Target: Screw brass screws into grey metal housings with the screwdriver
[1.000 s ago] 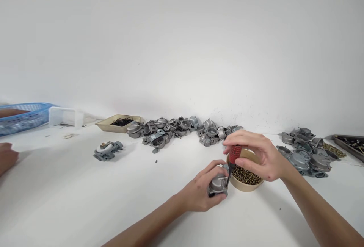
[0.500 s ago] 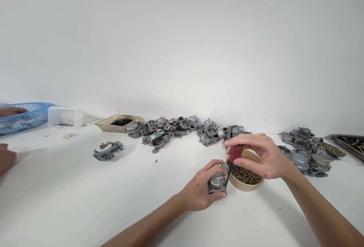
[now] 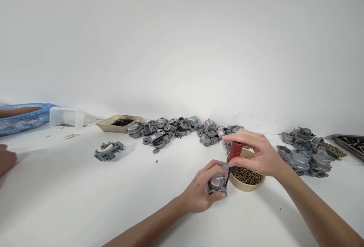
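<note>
A grey metal carburetor (image 3: 217,182) is gripped by my left hand (image 3: 200,188), with the fingers over its top and the thumb along its lower side. My right hand (image 3: 256,154) holds a screwdriver (image 3: 236,151) by its red handle, between the thumb and the fingers. The dark shaft slants down to the right side of the carburetor; its tip is too small to make out. Just behind and right of the carburetor stands a round cream bowl (image 3: 247,187) of small brass-coloured screws (image 3: 247,175), partly covered by my right hand.
Carburetor parts (image 3: 159,133) lie heaped along the wall, with another pile (image 3: 305,154) at the right. A single carburetor (image 3: 108,151) sits at left, before a tray (image 3: 109,126) of black rings. A co-worker's hand (image 3: 7,160) and a blue basket (image 3: 25,122) are far left.
My right hand has shifted slightly left, and its fingers have turned around the screwdriver's handle. My left hand and the carburetor stay put. A co-worker's arm reaches further into the blue basket.
</note>
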Available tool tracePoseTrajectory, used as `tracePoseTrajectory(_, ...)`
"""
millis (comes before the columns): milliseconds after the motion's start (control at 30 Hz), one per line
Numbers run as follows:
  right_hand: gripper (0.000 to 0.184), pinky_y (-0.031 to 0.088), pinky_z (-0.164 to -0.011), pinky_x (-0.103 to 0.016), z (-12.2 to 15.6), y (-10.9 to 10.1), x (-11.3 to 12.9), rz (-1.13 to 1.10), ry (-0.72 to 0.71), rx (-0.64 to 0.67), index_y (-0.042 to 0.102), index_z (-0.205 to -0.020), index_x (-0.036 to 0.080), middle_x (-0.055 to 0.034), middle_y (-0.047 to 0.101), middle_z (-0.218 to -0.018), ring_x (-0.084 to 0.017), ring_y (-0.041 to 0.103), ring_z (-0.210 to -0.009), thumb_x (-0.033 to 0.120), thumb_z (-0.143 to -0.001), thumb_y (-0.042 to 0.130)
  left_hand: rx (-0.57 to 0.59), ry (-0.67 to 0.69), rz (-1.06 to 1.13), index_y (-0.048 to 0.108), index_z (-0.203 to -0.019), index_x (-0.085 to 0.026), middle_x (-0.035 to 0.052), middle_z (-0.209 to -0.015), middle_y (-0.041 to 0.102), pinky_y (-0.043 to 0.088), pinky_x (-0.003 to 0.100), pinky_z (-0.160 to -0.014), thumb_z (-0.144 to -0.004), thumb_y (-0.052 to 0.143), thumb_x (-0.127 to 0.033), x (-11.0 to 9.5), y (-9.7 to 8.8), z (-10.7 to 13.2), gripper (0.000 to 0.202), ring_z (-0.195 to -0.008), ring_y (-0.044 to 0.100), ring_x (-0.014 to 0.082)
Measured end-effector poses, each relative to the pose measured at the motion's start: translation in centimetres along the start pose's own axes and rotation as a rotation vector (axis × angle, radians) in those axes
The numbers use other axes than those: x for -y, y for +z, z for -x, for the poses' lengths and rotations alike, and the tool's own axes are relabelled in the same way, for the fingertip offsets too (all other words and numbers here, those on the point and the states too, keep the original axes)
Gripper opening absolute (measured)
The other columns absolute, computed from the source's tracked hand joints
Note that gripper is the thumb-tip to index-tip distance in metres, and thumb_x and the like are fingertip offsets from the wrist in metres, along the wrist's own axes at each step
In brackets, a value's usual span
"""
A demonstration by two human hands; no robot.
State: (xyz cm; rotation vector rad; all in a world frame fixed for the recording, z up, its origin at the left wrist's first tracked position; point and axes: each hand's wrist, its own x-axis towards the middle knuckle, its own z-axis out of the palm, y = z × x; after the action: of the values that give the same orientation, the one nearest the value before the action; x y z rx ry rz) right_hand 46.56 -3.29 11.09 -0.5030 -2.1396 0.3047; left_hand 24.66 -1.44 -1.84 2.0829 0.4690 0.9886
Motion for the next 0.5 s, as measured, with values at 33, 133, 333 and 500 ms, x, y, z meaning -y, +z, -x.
tracePoseTrajectory(33,0.038,0.062,-0.085,-0.041,0.04,-0.01,0.05,-0.021,0.004,0.021,0.065,-0.138,0.032,-0.0018,0.073,-0.090,-0.021,0.068,-0.087,0.029,-0.101,0.071,0.000,0.005,0.000,0.062,-0.108,-0.021,0.0114,-0.120,0.058,0.053,0.038,-0.083,-0.093,0.066,-0.068,-0.01,-0.03,-0.04,0.050,-0.092,0.061,0.0234)
tracePoseTrajectory(133,0.043,0.066,-0.084,-0.041,0.21,-0.05,0.39,-0.183,0.080,0.089,0.059,-0.146,0.029,-0.0090,0.073,-0.118,-0.023,0.072,-0.098,0.021,-0.104,0.057,0.005,0.026,-0.006,0.062,-0.107,-0.021,0.0112,-0.117,0.060,0.053,0.039,-0.086,-0.093,0.066,-0.069,-0.02,-0.13,-0.16,0.050,-0.096,0.061,0.0249)
tracePoseTrajectory(333,0.041,0.062,-0.082,-0.040,0.05,0.02,0.16,0.019,0.013,0.009,0.065,-0.139,0.032,-0.0014,0.073,-0.088,-0.021,0.067,-0.084,0.030,-0.099,0.075,0.006,0.034,-0.002,0.062,-0.109,-0.021,0.0106,-0.115,0.060,0.052,0.037,-0.083,-0.093,0.067,-0.066,0.10,-0.22,-0.10,0.048,-0.091,0.061,0.0226)
tracePoseTrajectory(500,0.045,0.063,-0.087,-0.043,0.11,-0.03,0.42,-0.155,0.090,0.079,0.057,-0.148,0.029,-0.0090,0.072,-0.119,-0.023,0.071,-0.101,0.020,-0.104,0.056,0.017,0.039,0.001,0.062,-0.109,-0.021,0.0108,-0.116,0.059,0.051,0.040,-0.090,-0.093,0.067,-0.066,0.03,-0.19,-0.18,0.048,-0.099,0.060,0.0253)
